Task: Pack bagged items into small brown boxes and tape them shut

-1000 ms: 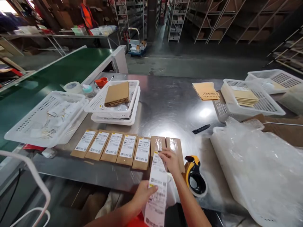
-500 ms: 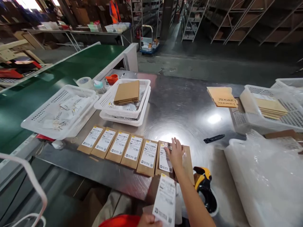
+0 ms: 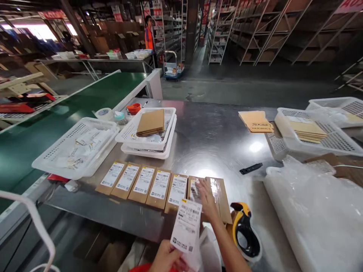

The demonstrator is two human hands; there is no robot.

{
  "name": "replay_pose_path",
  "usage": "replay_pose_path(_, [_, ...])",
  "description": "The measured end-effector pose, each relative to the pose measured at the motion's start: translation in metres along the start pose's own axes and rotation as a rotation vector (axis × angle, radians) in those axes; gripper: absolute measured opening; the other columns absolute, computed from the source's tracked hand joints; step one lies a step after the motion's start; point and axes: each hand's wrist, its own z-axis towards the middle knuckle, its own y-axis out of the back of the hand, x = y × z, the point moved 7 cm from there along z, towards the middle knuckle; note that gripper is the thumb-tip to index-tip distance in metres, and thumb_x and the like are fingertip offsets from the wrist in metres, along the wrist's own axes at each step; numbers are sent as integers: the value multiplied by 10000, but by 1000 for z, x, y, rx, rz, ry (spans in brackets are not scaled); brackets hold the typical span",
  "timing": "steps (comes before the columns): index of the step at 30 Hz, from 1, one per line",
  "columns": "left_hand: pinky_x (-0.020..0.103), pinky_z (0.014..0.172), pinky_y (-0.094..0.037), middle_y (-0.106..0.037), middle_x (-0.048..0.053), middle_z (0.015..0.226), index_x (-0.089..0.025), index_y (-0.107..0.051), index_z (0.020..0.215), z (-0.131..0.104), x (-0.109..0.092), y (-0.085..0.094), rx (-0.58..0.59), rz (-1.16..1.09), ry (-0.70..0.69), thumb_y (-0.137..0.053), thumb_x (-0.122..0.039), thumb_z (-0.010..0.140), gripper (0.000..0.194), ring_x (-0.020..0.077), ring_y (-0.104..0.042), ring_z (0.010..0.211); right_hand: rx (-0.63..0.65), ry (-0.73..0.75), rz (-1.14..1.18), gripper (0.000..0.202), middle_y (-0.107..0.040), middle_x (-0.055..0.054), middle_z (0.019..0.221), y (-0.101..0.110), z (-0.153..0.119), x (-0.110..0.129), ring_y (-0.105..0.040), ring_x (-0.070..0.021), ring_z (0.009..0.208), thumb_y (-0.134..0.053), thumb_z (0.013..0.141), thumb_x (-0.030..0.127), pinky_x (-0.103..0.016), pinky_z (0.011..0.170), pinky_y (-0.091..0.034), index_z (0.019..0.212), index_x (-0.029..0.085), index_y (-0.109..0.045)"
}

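The right hand [image 3: 206, 199] is laid flat, fingers extended and parted, on the sixth cardboard envelope [image 3: 195, 189] in a row of brown envelopes [image 3: 144, 181] set along the near edge of the steel counter [image 3: 210, 136]; nothing is gripped by it. A strip of printed labels [image 3: 186, 226] is pinched between the closed fingers of the left hand [image 3: 166, 258], held upright just in front of the counter edge. A yellow tape dispenser [image 3: 244, 234] is located just right of the right forearm. White baskets [image 3: 76, 145] are positioned behind the row.
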Motion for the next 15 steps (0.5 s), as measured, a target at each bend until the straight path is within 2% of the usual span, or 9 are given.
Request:
replay_pose_path(2, [259, 572, -454, -704, 108, 657, -92, -751, 842, 0, -9, -6, 3, 13, -21, -717, -784, 501, 772, 201, -673, 611, -43, -49, 212, 685, -595, -157, 1325, 10, -21, 12, -578, -287, 1195, -145, 940, 606, -511, 996, -480, 1256, 198, -596])
replay_pose_path(4, [268, 567, -446, -703, 118, 668, -86, -750, 844, -1, -9, -15, 42, 74, -21, -699, -793, 519, 780, 203, -665, 601, -73, -129, 368, 619, -688, -142, 1139, 18, -46, 24, -679, -266, 943, -325, 895, 656, -423, 791, -575, 1234, 214, -594])
replay_pose_path(6, [287, 574, -445, -701, 123, 682, -95, -756, 849, -2, 4, -24, 100, 137, 11, -673, -823, 510, 808, 209, -652, 602, -150, -247, 414, 512, -718, -112, 927, 28, -70, 29, -675, -261, 798, -654, 731, 616, -382, 696, -573, 1035, 204, -677])
replay_pose_path(7, [298, 592, -449, -699, 121, 695, -108, -761, 849, -3, 12, -28, 138, 165, 25, -663, -840, 494, 820, 211, -647, 618, -188, -294, 385, 452, -713, -97, 844, 34, -81, 31, -666, -258, 760, -746, 653, 561, -372, 678, -567, 920, 199, -701])
replay_pose_path(10, [319, 647, -452, -685, 91, 730, -176, -740, 1034, -8, 37, -36, 264, 237, 60, -729, -803, 446, 859, 196, -617, 650, -228, -325, 311, 346, -704, -91, 786, 50, -104, 37, -648, -248, 709, -777, 606, 498, -361, 655, -559, 777, 201, -731])
replay_pose_path(11, [320, 653, -448, -676, 79, 727, -195, -668, 1194, -10, 41, -37, 300, 253, 66, -777, -748, 450, 933, 187, -605, 643, -234, -308, 294, 321, -706, -91, 802, 54, -110, 40, -648, -244, 711, -770, 615, 479, -352, 650, -557, 783, 208, -742])
replay_pose_path(13, [320, 630, -445, -659, 47, 699, -212, -308, 1490, -15, 39, -36, 335, 269, 75, -838, -612, 512, 1182, 172, -578, 588, -232, -267, 260, 255, -704, -77, 786, 61, -119, 46, -648, -231, 701, -752, 644, 438, -330, 637, -551, 782, 224, -750])
replay_pose_path(14, [317, 612, -445, -652, 32, 692, -207, -134, 1531, -17, 31, -36, 336, 280, 62, -845, -551, 549, 1261, 164, -560, 560, -224, -253, 246, 216, -703, -67, 758, 63, -123, 49, -648, -225, 688, -743, 660, 418, -319, 626, -546, 767, 231, -748])
replay_pose_path(15, [314, 608, -448, -650, 27, 706, -206, -74, 1536, -18, 18, -37, 324, 287, 32, -849, -494, 569, 1272, 161, -549, 557, -215, -243, 234, 180, -699, -55, 722, 63, -126, 52, -646, -219, 670, -735, 672, 399, -310, 612, -540, 751, 238, -743])
